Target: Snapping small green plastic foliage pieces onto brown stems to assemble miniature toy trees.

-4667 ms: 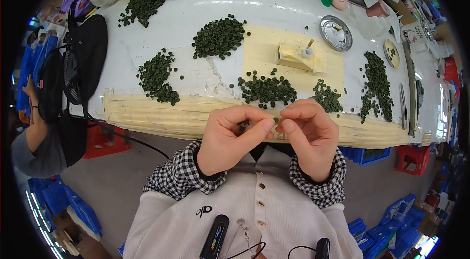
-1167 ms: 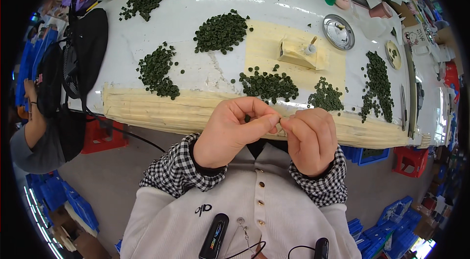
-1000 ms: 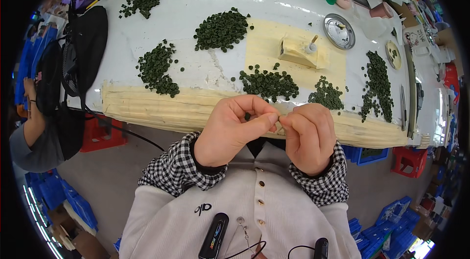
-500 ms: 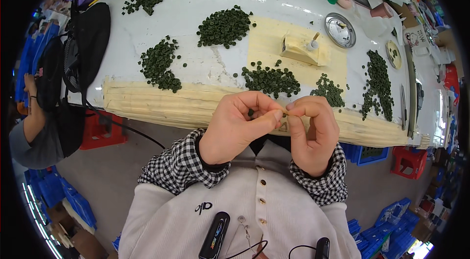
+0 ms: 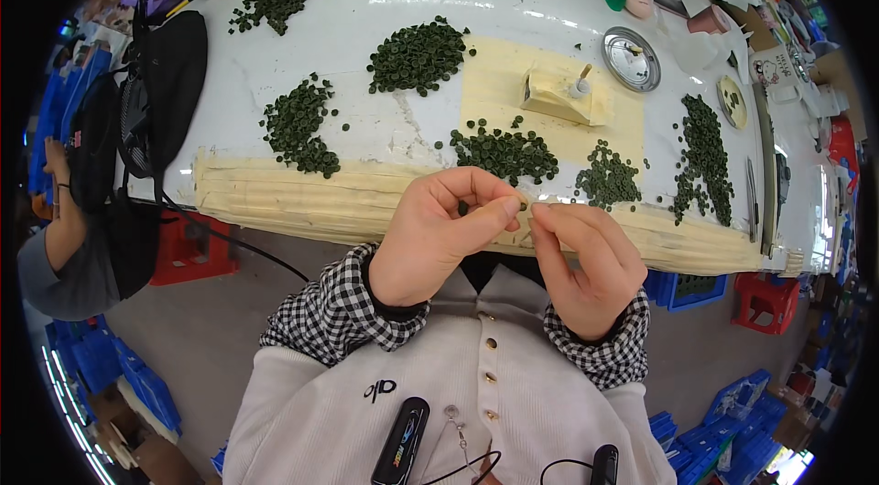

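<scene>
A small, dark green, round piece (image 5: 522,207) is held in the narrow thumb-and-forefinger grip of the left hand (image 5: 444,233), seen against the beige-taped near edge (image 5: 293,196) of the white bench (image 5: 311,50). It is too small for its facing or long axis to be told. By the right hand (image 5: 591,267), just beside it, a narrow grip is formed; whether anything is pinched there cannot be told.
</scene>
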{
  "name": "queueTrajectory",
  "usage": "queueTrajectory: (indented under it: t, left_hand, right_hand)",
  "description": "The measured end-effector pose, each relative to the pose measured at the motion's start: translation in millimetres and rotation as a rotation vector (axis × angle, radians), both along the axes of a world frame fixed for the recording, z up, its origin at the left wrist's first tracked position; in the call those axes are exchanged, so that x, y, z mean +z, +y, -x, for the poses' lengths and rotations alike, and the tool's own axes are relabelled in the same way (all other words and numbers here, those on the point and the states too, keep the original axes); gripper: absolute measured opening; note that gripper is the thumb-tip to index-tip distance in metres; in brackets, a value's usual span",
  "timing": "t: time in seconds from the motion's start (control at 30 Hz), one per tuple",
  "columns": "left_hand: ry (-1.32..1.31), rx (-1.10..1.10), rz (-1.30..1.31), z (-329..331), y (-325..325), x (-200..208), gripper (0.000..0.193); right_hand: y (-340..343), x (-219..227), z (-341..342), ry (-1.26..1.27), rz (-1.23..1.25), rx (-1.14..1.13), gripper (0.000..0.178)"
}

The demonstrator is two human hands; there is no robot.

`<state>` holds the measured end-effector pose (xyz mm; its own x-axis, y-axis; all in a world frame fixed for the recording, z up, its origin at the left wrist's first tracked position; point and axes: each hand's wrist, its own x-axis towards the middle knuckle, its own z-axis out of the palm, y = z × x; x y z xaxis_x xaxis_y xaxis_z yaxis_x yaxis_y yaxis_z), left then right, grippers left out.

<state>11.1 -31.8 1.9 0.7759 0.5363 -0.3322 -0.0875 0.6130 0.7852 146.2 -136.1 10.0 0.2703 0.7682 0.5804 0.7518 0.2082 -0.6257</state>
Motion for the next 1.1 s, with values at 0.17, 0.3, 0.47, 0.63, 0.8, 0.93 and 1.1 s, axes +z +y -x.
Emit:
queueTrajectory:
  t: [0.17, 0.3, 0.47, 0.63, 0.8, 0.93, 1.1]
  left_hand:
    - [0.047, 0.036, -0.108, -3.7, -5.4, -0.8, 0.005]
    - [0.032, 0.028, -0.158, -4.6, -5.5, -2.5, 0.009]
    - [-0.039, -0.023, -0.121, -3.3, -2.7, 0.1, 0.016]
    - [-0.063, -0.045, 0.007, -0.4, -1.2, -2.7, 0.020]
    - [-0.184, -0.030, 0.140, 3.2, 0.8, -6.8, 0.020]
    - [-0.192, -0.023, 0.176, 3.1, -1.0, -5.4, 0.019]
    - [-0.219, -0.020, 0.168, 3.6, -1.1, -2.7, 0.018]
  right_hand:
    - [0.9, -2.0, 3.6, -0.119, -0.021, -0.028, 0.024]
    - [1.9, -1.0, 4.6, -0.137, 0.006, -0.069, 0.024]
    - [3.6, -3.4, 2.7, -0.108, 0.014, -0.108, 0.022]
    - [5.8, -0.8, -0.1, 0.040, 0.048, -0.098, 0.018]
    - [4.1, 2.7, 0.2, 0.139, 0.013, -0.054, 0.016]
    - [5.1, 3.0, 1.7, 0.136, -0.010, -0.030, 0.016]
    - [4.2, 3.5, 1.6, 0.136, -0.011, -0.057, 0.017]
